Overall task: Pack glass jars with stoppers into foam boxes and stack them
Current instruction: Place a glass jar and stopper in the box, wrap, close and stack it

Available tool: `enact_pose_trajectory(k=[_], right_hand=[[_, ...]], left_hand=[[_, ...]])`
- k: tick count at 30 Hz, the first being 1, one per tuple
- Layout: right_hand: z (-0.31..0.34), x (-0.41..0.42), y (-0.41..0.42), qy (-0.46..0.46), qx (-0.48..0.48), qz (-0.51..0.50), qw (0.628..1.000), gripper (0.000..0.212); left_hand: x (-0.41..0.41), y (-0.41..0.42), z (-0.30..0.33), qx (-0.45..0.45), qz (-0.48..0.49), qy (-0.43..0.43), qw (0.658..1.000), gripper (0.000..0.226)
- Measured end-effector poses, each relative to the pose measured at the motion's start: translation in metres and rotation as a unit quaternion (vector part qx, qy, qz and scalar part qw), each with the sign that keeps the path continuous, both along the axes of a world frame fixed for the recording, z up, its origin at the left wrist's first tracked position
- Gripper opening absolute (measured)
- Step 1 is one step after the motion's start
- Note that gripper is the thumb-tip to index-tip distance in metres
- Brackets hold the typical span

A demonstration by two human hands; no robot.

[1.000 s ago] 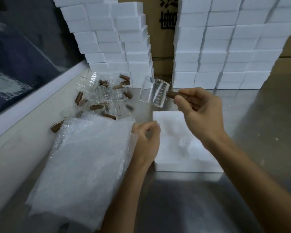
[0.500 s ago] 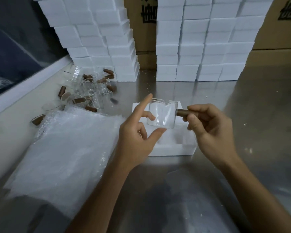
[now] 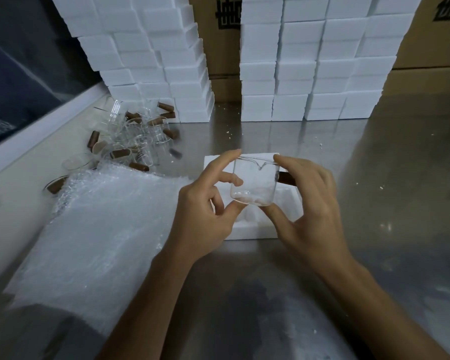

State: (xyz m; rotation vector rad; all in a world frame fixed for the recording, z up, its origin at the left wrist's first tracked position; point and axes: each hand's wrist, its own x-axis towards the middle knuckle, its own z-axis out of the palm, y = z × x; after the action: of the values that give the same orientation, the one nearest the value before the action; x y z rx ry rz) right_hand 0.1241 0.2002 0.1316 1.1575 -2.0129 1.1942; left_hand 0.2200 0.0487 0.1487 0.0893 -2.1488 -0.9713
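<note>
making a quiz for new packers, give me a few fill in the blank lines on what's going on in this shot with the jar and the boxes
1. Both hands hold one clear ____ jar above the open foam box.
2. The handle sticking out by the right hand is ____ in colour.
3. The sheet beside the left hand is ____ wrap.
4. The stacked boxes at the back are ____.

Missing words: glass; brown; bubble; white

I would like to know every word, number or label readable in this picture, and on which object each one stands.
Cardboard box between the foam box stacks: large black printed characters, cut off by the foam and the frame edge, not readable.
Cardboard box at the far right: black print, cropped, not readable.
Glass jar in the hands: no readable marks.
</note>
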Motion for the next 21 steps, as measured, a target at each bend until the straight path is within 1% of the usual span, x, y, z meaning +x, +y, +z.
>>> enact_pose_trajectory(k=[2,3,4,5,7,8,9,12,14,15,17,19,21], right_hand=[[0.000,0.000,0.001,-0.010,-0.004,-0.003,1.000,0.063],[0.001,0.000,0.002,-0.017,-0.006,-0.002,1.000,0.063],[0.001,0.000,0.002,-0.022,-0.010,-0.002,1.000,0.063],[0.002,0.000,0.003,-0.026,-0.014,-0.002,1.000,0.063],[0.003,0.001,0.003,-0.029,-0.022,0.002,0.999,0.063],[0.003,0.002,0.002,-0.027,-0.026,0.006,0.999,0.062],[0.003,0.003,0.002,-0.025,-0.029,0.009,0.999,0.061],[0.003,0.005,0.001,-0.021,-0.026,0.012,0.999,0.059],[0.002,0.005,0.001,-0.024,-0.028,0.012,0.999,0.059],[0.002,0.004,0.001,-0.030,-0.032,0.012,0.999,0.059],[0.001,0.004,0.001,-0.044,-0.039,0.013,0.998,0.059],[0.001,0.004,0.001,-0.049,-0.043,0.013,0.998,0.059],[0.001,0.004,0.001,-0.049,-0.044,0.014,0.998,0.059]], left_hand=[[0.002,-0.004,0.000,-0.033,0.009,-0.010,0.999,0.067],[0.004,-0.007,0.001,-0.052,0.037,-0.017,0.998,0.065],[0.006,-0.010,0.002,-0.069,0.091,-0.019,0.993,0.060],[0.008,-0.013,0.003,-0.083,0.175,-0.015,0.981,0.050],[0.011,-0.021,0.007,-0.092,0.360,-0.005,0.928,0.027],[0.013,-0.026,0.008,-0.089,0.416,-0.024,0.905,0.022],[0.014,-0.031,0.009,-0.085,0.445,-0.067,0.889,0.022],[0.017,-0.042,0.008,-0.074,0.473,-0.215,0.851,0.031],[0.019,-0.045,0.006,-0.076,0.468,-0.281,0.834,0.036],[0.019,-0.046,0.004,-0.075,0.463,-0.302,0.830,0.036],[0.018,-0.050,0.001,-0.067,0.459,-0.327,0.823,0.029],[0.017,-0.052,0.001,-0.058,0.466,-0.336,0.817,0.018],[0.017,-0.051,0.001,-0.045,0.468,-0.330,0.819,0.012]])
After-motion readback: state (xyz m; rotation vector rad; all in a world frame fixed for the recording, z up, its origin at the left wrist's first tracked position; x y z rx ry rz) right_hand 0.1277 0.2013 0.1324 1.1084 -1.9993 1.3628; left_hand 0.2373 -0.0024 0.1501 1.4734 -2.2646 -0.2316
